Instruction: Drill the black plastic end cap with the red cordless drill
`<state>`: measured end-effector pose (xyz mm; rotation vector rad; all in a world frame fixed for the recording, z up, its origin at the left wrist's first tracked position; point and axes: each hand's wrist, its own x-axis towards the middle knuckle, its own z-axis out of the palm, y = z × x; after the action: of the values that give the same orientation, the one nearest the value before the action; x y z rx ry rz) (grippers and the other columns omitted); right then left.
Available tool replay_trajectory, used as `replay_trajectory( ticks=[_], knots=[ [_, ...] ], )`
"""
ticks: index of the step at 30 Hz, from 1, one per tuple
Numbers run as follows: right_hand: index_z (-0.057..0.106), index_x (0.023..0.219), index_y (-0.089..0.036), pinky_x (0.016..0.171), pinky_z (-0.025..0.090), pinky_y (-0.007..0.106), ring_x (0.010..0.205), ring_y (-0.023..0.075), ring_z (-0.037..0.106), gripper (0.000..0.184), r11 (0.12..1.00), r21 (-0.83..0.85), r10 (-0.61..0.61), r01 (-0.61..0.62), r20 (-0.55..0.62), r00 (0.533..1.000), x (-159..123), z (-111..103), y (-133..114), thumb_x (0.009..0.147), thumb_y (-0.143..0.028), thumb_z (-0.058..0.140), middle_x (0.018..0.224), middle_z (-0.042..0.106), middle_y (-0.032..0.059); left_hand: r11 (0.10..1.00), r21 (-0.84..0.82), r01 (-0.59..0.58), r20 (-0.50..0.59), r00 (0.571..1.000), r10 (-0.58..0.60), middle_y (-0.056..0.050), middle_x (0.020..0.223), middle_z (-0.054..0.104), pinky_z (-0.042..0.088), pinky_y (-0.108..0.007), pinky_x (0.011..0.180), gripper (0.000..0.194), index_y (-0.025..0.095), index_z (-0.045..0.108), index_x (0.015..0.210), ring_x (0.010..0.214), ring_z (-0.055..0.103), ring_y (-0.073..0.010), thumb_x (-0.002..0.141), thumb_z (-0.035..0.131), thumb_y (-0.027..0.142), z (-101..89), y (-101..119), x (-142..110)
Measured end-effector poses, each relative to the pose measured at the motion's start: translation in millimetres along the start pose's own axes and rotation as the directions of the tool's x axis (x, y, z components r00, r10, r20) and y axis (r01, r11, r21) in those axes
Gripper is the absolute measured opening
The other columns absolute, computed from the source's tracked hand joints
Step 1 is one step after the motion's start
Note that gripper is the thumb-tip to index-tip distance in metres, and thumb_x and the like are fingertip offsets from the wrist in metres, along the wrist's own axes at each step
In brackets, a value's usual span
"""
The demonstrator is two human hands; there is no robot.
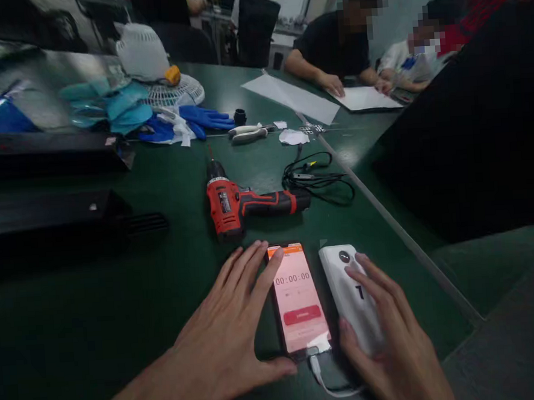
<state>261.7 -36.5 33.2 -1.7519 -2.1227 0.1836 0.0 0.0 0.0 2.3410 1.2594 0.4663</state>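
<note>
Head view: your hands are apart, both low in the scene over the dark green table (176, 278). Left hand (231, 317) is spread, fingers loosely extended, fingertips at the far left corner of the phone (299, 303), index finger overlapping its screen edge; not gripping. Phone lies flat, face up, near side, between your hands; screen lit, timer reads 00:00:00, red button below. Right hand (395, 331) is closed around the white device (352, 294), thumb along its left side, fingers over its top and right; it's marked 1, has a round dark spot at the far end, sits just right of the phone. White cable (318, 375) leaves the phone's near end, runs right; other end hidden by your right hand.

Beyond the phone: red-black drill (229, 205) on its side, bit pointing far. Black cable (322, 178) coiled right of it. Farther: pliers (248, 133), blue gloves (205, 116), white fan (143, 53) to the left. Far right, person in dark top (332, 45) with arms at a white sheet (367, 97).
</note>
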Motion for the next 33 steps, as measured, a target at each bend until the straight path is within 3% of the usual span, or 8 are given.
replay_trajectory(
  ticks=[14, 19, 23, 27, 31, 33],
  knots=[
    [0.042, 0.152, -0.028, 0.115, 0.044, 0.058, 0.146, 0.0326, 0.041, 0.056, 1.0, 0.021, -0.014, 0.014, 0.018, 1.0, 15.9, -10.8, 14.9, 0.098, -0.037, 0.055, 0.161, 0.039, 0.0076, 0.996, -0.088, -0.003, -0.018, 1.0, 0.001, -0.01, 0.173, 0.013, 0.032, -0.067, 0.122, 0.134, 0.028, -0.004, 0.164, 0.156, 0.019, -0.0417, 0.067, 0.074, 0.078, -2.2, 0.7, 6.5],
    [0.044, 0.151, -0.027, 0.117, 0.041, 0.054, 0.141, 0.0308, 0.047, 0.054, 0.987, -0.016, -0.162, 0.162, 0.0, 0.987, 53.1, -26.8, 7.3, 0.098, -0.033, 0.056, 0.154, 0.049, 0.0086, 0.987, -0.157, 0.039, -0.034, 0.998, -0.044, -0.009, 0.171, 0.02, 0.038, -0.063, 0.12, 0.1, 0.029, -0.003, 0.164, 0.155, 0.026, -0.0361, 0.092, 0.061, 0.055, -10.3, 0.9, 5.3],
    [0.048, 0.148, -0.021, 0.117, 0.038, 0.052, 0.139, 0.0287, 0.048, 0.051, 0.934, -0.064, -0.346, 0.351, 0.077, 0.935, 109.1, -24.3, -11.7, 0.097, -0.023, 0.055, 0.149, 0.054, 0.0108, 0.963, -0.256, 0.086, -0.153, 0.98, -0.128, -0.009, 0.163, 0.036, 0.041, -0.056, 0.12, 0.072, 0.03, 0.014, 0.161, 0.149, 0.038, -0.0282, 0.099, 0.05, 0.035, -11.7, 0.9, 5.3],
    [0.045, 0.151, -0.009, 0.118, 0.034, 0.051, 0.139, 0.0326, 0.047, 0.063, 0.832, -0.135, -0.506, 0.538, 0.215, 0.835, 166.2, -3.0, -38.3, 0.091, -0.02, 0.06, 0.149, 0.052, 0.019, 0.942, -0.329, 0.068, -0.311, 0.934, -0.176, -0.007, 0.143, 0.055, 0.047, -0.052, 0.116, 0.052, 0.031, 0.035, 0.149, 0.136, 0.053, -0.0237, 0.099, 0.048, 0.023, -15.8, -1.7, -3.0],
    [0.041, 0.152, -0.004, 0.107, 0.044, 0.047, 0.121, 0.0345, 0.061, 0.074, 0.764, -0.17, -0.507, 0.623, 0.439, 0.742, 203.1, 20.3, -67.9, 0.085, -0.022, 0.067, 0.132, 0.064, 0.0214, 0.966, -0.258, 0.022, -0.347, 0.931, -0.114, -0.005, 0.135, 0.061, 0.054, -0.044, 0.11, 0.05, 0.032, 0.042, 0.144, 0.128, 0.06, -0.0211, 0.097, 0.05, 0.019, -26.3, -14.6, -30.9],
    [0.045, 0.148, -0.006, 0.099, 0.048, 0.043, 0.112, 0.032, 0.065, 0.066, 0.759, -0.19, -0.49, 0.623, 0.464, 0.738, 212.1, 29.0, -79.3, 0.085, -0.017, 0.064, 0.124, 0.067, 0.0189, 0.981, -0.194, -0.02, -0.374, 0.926, -0.055, -0.004, 0.134, 0.062, 0.056, -0.04, 0.108, 0.052, 0.032, 0.043, 0.145, 0.127, 0.061, -0.0202, 0.096, 0.052, 0.017, -31.5, -26.5, -52.8]
  ],
)
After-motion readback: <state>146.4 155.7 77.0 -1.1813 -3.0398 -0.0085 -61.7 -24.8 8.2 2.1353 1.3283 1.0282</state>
